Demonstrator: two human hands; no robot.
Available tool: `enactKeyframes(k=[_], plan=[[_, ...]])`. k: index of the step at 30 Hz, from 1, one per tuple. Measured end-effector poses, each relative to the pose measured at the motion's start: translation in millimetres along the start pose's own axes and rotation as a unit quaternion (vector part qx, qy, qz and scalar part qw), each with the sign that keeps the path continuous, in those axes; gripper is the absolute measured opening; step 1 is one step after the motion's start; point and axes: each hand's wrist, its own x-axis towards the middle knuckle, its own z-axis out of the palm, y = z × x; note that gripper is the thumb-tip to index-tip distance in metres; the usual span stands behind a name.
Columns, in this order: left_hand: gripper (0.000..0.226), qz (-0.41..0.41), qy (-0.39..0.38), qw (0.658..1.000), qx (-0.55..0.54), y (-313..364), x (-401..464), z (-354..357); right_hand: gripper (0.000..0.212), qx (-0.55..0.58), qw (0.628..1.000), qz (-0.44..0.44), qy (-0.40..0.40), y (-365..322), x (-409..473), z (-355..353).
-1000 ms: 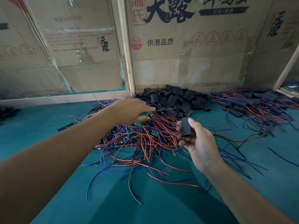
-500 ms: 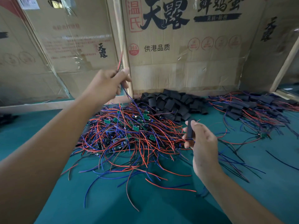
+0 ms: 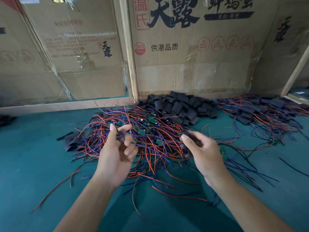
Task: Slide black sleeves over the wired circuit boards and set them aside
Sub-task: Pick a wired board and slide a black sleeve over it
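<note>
Left hand (image 3: 117, 153) raised palm-up over the near side of the wire pile, fingers (image 3: 128, 139) curled, thumb and forefinger pinching something small and dark with wires trailing from it; looks like a wired board but too blurred to tell for sure. Right hand (image 3: 203, 153) just right of it, also over the pile, fingers curled round a black sleeve (image 3: 192, 139), thumb on top of it. Hands are near each other but apart.

Pile of wired circuit boards (image 3: 147, 131), red and blue leads with small green boards, sits mid-desk under and beyond both hands. Heap of loose black sleeves (image 3: 180, 106) lies at the far side against the cardboard box (image 3: 192, 64), touching the far edge of the wire pile. Sleeved boards (image 3: 260, 113) lie in a separate spread to the far right. A few flat black sleeves (image 3: 71, 141) at the left edge of the wire pile. One bare green board (image 3: 274, 141) with leads alone on the right. Green desk (image 3: 50, 164) surface, more cardboard (image 3: 75, 47) propped at far left
</note>
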Motion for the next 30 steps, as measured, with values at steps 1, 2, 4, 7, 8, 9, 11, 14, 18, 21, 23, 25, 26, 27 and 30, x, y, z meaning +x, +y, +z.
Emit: enactKeyframes(k=[1, 2, 4, 7, 8, 9, 11, 14, 18, 21, 23, 25, 26, 27, 30], plan=[[0.042, -0.002, -0.009, 1.0, -0.005, 1, -1, -1, 0.01, -0.056, 0.998, -0.024, -0.016, 0, 0, -3], [0.042, -0.004, -0.015, 1.0, -0.011, 3, -2, -2, 0.014, -0.118, 0.991, -0.051, -0.035, 0, 0, -6], [0.042, -0.005, -0.017, 1.0, -0.013, 6, -4, -2, 0.022, -0.212, 0.969, -0.099, -0.073, -4, -2, -8], [0.043, -0.004, -0.001, 1.0, 0.01, 6, -4, -2, 0.034, -0.261, 0.947, -0.153, -0.111, -7, -5, -6], [0.043, -0.005, 0.005, 1.0, 0.014, 5, -4, -1, 0.036, -0.275, 0.938, -0.173, -0.119, -8, -6, -5], [0.042, -0.005, 0.01, 1.0, 0.016, 5, -4, -2, 0.038, -0.287, 0.93, -0.191, -0.13, -10, -6, -6], [0.042, -0.006, 0.021, 1.0, 0.018, 5, -3, -4, 0.039, -0.303, 0.916, -0.218, -0.144, -12, -5, -8], [0.04, -0.007, 0.033, 0.999, 0.02, 5, -1, -8, 0.039, -0.326, 0.896, -0.253, -0.161, -12, -2, -13], [0.041, -0.008, 0.036, 0.999, 0.023, 6, 1, -11, 0.041, -0.351, 0.875, -0.277, -0.187, -12, -2, -15], [0.042, -0.008, 0.034, 0.999, 0.03, 4, 1, -11, 0.041, -0.355, 0.865, -0.292, -0.198, -12, -4, -15], [0.042, -0.006, 0.03, 0.999, 0.032, 4, 2, -11, 0.042, -0.358, 0.858, -0.301, -0.21, -13, -4, -15], [0.041, -0.007, 0.027, 0.999, 0.035, 4, 3, -10, 0.042, -0.368, 0.847, -0.313, -0.223, -13, -3, -14], [0.041, -0.008, 0.026, 0.999, 0.035, 4, 3, -10, 0.042, -0.373, 0.841, -0.317, -0.23, -13, -4, -14], [0.041, -0.008, 0.026, 0.999, 0.034, 4, 3, -11, 0.042, -0.377, 0.836, -0.32, -0.237, -12, -4, -13], [0.042, -0.004, 0.027, 0.999, 0.034, 4, 3, -12, 0.043, -0.381, 0.831, -0.31, -0.263, -11, -6, -10]])
